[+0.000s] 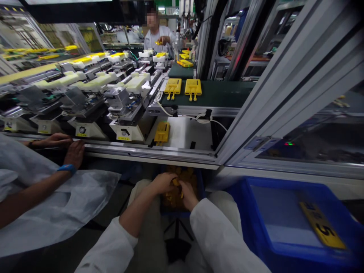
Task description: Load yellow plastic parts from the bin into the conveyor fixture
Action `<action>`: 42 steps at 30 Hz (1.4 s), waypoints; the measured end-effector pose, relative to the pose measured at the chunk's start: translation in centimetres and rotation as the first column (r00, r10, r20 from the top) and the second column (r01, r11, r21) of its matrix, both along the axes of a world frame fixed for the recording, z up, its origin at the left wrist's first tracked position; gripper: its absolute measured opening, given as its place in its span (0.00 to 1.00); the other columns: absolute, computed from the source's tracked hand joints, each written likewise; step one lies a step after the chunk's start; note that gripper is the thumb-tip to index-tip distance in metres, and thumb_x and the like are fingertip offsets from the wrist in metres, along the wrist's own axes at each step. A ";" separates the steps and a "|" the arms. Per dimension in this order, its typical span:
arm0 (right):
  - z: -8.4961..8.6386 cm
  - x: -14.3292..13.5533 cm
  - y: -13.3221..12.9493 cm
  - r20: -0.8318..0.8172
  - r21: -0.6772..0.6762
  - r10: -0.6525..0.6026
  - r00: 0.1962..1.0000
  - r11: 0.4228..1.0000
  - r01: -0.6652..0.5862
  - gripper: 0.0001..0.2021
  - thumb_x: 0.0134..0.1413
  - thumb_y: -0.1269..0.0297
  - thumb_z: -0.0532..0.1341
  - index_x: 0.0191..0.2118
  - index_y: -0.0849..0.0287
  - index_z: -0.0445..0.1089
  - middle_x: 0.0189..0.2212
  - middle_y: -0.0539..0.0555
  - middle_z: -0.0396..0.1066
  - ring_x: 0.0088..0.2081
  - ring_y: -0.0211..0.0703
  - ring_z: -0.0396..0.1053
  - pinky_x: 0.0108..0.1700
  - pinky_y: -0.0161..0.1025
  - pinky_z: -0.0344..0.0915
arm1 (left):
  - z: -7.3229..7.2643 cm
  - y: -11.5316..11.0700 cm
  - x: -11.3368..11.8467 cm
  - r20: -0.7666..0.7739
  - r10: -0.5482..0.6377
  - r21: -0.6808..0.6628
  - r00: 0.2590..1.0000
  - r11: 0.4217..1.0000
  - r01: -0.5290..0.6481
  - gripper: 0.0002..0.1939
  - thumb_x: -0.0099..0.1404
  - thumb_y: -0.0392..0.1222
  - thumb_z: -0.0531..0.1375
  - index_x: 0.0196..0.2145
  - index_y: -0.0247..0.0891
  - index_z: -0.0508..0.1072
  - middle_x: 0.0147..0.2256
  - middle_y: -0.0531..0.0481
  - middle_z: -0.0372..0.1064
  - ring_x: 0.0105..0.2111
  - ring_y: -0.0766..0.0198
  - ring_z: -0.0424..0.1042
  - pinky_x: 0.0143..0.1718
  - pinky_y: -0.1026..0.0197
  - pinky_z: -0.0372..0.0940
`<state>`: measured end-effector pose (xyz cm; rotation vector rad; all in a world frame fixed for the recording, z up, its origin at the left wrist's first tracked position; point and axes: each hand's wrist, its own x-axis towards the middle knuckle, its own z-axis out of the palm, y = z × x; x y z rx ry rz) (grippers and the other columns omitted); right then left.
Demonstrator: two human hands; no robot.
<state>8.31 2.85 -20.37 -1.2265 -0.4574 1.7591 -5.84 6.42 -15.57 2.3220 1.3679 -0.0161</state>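
Down between my knees, my left hand (164,183) and my right hand (189,195) meet over a blue bin (201,185) filled with yellow pieces (195,178). Both hands have closed fingers around a small yellow piece (176,182). Fingers cover much of it, and the dim light hides its exact kind. Above the bin, one yellow power bank (162,132) with short cable plugs lies on the metal plate (184,132) of the bench. Two more, a left power bank (173,87) and a right power bank (193,88), rest on the dark green conveyor belt (222,92).
A row of fixtures (125,102) with pale pads fills the left bench. Beside me a co-worker's hands (74,151) rest at the bench edge. Another person (159,34) holds a yellow item across the line. A blue crate (256,220) and metal frame posts (273,83) stand right.
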 end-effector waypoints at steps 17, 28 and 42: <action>-0.1 -0.2 0.6 0.214 0.235 -0.083 0.973 0.972 0.031 0.13 0.41 0.65 0.57 0.35 0.59 0.74 0.35 0.53 0.76 0.40 0.44 0.71 0.44 0.37 0.65 | 0.3 0.2 0.2 -0.035 0.073 -0.087 0.997 0.993 -0.076 0.25 0.71 0.52 0.42 0.42 0.39 0.75 0.40 0.42 0.76 0.41 0.55 0.75 0.42 0.58 0.66; -0.1 -0.1 0.6 0.437 0.278 -0.097 0.894 0.960 -0.031 0.08 0.41 0.63 0.63 0.30 0.60 0.73 0.30 0.55 0.75 0.35 0.46 0.71 0.41 0.40 0.65 | 1.6 -0.4 0.8 -0.031 0.174 -0.033 0.984 0.984 -0.175 0.19 0.69 0.52 0.48 0.49 0.40 0.69 0.44 0.44 0.74 0.44 0.55 0.73 0.46 0.57 0.65; -2.2 -1.4 0.7 0.371 0.209 -0.071 0.926 0.978 -0.009 0.08 0.31 0.70 0.66 0.26 0.60 0.74 0.26 0.54 0.75 0.33 0.47 0.73 0.40 0.42 0.67 | 27.4 16.0 9.5 0.078 0.062 0.705 0.995 0.703 -0.098 0.27 0.66 0.58 0.51 0.53 0.34 0.64 0.54 0.38 0.64 0.54 0.48 0.62 0.55 0.48 0.55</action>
